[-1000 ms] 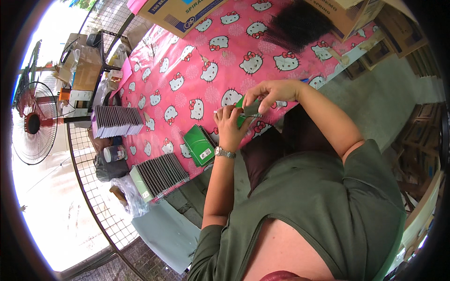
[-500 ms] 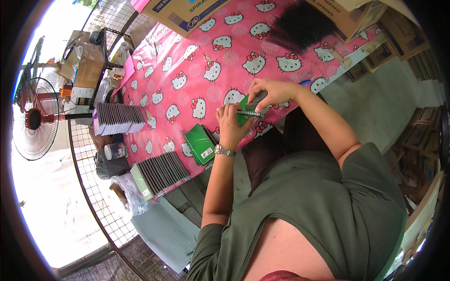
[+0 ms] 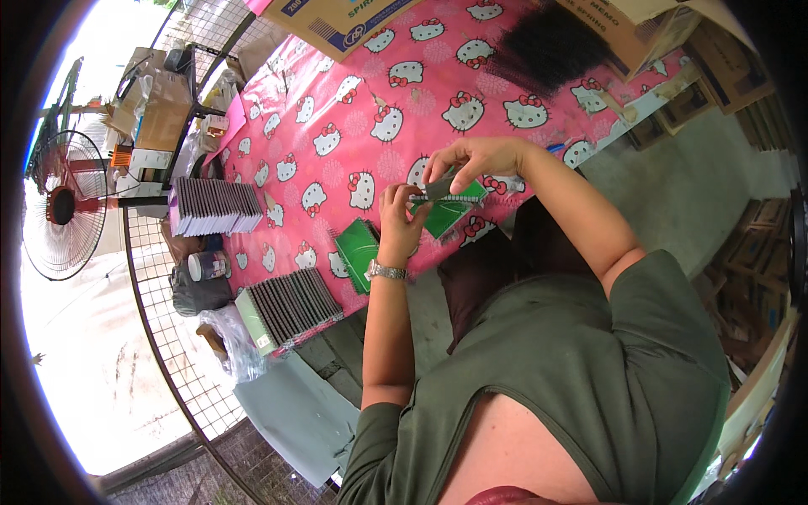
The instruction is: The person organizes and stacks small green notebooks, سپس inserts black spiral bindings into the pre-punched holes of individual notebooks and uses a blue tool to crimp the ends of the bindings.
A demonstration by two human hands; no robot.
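A green spiral notebook (image 3: 446,219) lies near the table's front edge, its wire binding running across its upper part. My left hand (image 3: 396,220) is closed on the left end of that binding, thumb against fingers. From the right, my right hand (image 3: 481,160) pinches a small dark grey flat piece (image 3: 438,188) and holds it at the spiral, close to my left fingertips. The exact kind of this piece cannot be made out. Left of my left wrist lie a few more green spiral notebooks (image 3: 357,252), stacked slightly askew.
A row of spiral notebooks (image 3: 295,307) stands at the table's left corner, with a purple-covered row (image 3: 215,206) beyond. Black spiral coils (image 3: 551,46) are heaped at the far right beside cardboard boxes (image 3: 341,23). A blue pen (image 3: 555,147) lies behind my right forearm. A fan (image 3: 63,206) stands left.
My right hand has slid left along the binding with the grey piece. My left hand has shifted slightly left too, and more of the notebook's green cover shows.
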